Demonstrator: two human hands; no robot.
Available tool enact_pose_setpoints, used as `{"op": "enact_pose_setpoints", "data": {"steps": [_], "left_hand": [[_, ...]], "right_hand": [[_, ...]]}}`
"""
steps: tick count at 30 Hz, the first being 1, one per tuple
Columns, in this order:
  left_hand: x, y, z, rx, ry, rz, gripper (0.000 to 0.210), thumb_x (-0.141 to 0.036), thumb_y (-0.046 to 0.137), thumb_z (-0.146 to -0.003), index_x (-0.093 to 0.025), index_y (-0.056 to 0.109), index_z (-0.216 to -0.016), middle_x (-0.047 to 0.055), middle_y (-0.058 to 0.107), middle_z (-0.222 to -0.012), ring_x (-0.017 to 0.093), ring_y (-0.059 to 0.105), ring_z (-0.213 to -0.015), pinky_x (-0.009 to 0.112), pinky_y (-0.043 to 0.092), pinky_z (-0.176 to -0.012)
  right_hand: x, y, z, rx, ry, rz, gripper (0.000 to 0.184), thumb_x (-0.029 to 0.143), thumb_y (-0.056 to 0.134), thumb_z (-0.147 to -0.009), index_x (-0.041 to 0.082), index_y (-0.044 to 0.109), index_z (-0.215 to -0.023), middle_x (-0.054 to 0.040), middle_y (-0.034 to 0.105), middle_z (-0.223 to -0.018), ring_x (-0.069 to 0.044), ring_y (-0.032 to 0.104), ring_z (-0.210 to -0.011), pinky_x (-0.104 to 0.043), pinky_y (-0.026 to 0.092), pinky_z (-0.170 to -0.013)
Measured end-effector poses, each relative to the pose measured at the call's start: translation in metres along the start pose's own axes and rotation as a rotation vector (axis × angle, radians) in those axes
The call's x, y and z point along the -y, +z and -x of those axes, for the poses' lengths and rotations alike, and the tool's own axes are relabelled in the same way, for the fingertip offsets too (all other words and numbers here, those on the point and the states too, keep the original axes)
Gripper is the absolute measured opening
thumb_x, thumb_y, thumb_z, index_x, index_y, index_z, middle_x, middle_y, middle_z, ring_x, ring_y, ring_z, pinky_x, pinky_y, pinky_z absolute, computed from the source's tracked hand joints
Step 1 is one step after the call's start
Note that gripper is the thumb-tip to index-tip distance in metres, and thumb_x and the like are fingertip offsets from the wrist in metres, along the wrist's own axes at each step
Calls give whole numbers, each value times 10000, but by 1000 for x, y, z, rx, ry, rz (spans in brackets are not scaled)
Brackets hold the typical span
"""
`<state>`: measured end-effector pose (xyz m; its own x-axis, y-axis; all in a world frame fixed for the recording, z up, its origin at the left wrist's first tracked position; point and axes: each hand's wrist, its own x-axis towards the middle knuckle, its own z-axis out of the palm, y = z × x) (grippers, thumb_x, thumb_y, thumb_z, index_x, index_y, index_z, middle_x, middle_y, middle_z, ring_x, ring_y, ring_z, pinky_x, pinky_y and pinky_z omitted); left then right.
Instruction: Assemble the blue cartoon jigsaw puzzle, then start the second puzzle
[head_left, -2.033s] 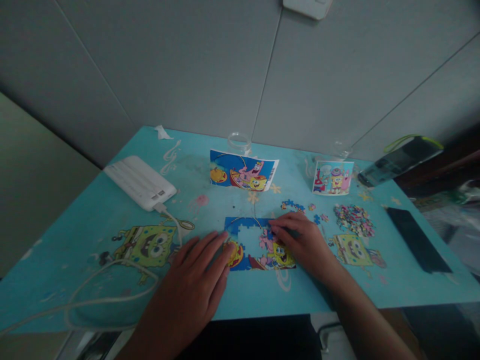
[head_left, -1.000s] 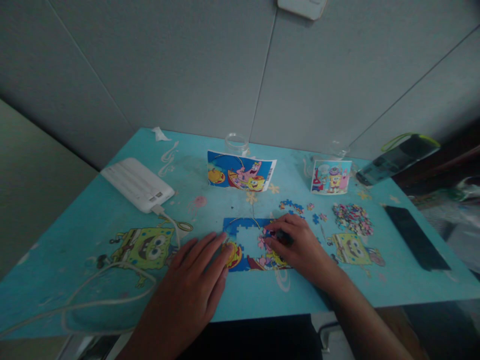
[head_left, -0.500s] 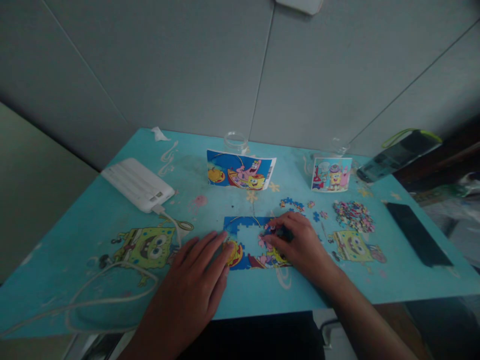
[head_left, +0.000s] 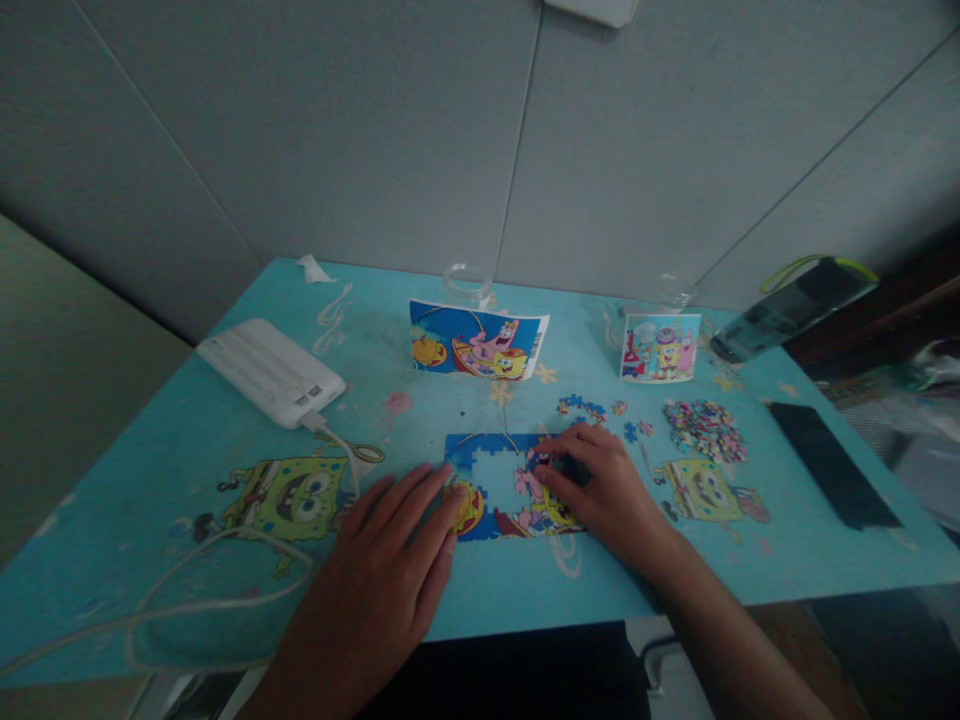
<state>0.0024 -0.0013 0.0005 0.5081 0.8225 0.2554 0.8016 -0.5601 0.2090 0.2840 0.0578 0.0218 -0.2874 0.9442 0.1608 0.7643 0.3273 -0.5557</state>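
A partly assembled jigsaw puzzle [head_left: 463,452] with a blue border lies flat, with a gap in its middle through which the tabletop shows. My left hand [head_left: 394,560] rests flat and open at its left edge, fingertips touching the burger picture. Over the right side of the puzzle, my right hand [head_left: 592,475] is closed in a pinch, thumb and index finger at a puzzle piece [head_left: 531,462] beside the gap. That hand covers the puzzle's right edge. Behind the puzzle stands a picture card [head_left: 480,342] of the same scene.
Loose blue pieces [head_left: 581,408] and a pile of mixed pieces [head_left: 705,430] lie to the right. A second card [head_left: 660,348], a dark bottle [head_left: 795,310] and a black phone-like slab [head_left: 832,465] are farther right. A white power bank [head_left: 274,370] with a cable [head_left: 225,604] sits left.
The view has shifted very slightly. Both hands stay in nearly the same place, with the right fingertips moving only a little at the puzzle.
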Motion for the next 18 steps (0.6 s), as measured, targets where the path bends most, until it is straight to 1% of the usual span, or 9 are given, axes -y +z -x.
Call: {"op": "enact_pose_setpoints", "data": {"steps": [12, 15, 18], "left_hand": [[-1, -1, 0, -5, 0, 1, 453, -223, 505, -980, -230, 524, -1432, 74, 488, -1532, 299, 449, -1386, 539, 372, -1127], [-2, -2, -1, -11, -3, 1, 450, -213, 502, -980, -226, 530, -1428, 80, 495, -1525, 300, 459, -1378, 537, 372, -1127], [-2, -2, -2, -22, -2, 9, 437, -213, 506, -981, -217, 539, -1418, 85, 508, -1512, 298, 462, -1373, 539, 368, -1129]], "right_hand": [[-1, -1, 0, 4, -3, 24, 157, 266, 716, -906, 284, 761, -1055, -54, 684, -991, -245, 630, -981, -405, 489, -864], [-2, 0, 0, 6, -2, 25, 181, 280, 716, -908, 286, 758, -1083, -57, 685, -1003, -243, 633, -985, -406, 491, -871], [-1, 0, 0, 7, -2, 25, 243, 316, 735, -897, 276, 746, -1137, -67, 685, -1027, -247, 634, -1002, -411, 495, -888]]}}
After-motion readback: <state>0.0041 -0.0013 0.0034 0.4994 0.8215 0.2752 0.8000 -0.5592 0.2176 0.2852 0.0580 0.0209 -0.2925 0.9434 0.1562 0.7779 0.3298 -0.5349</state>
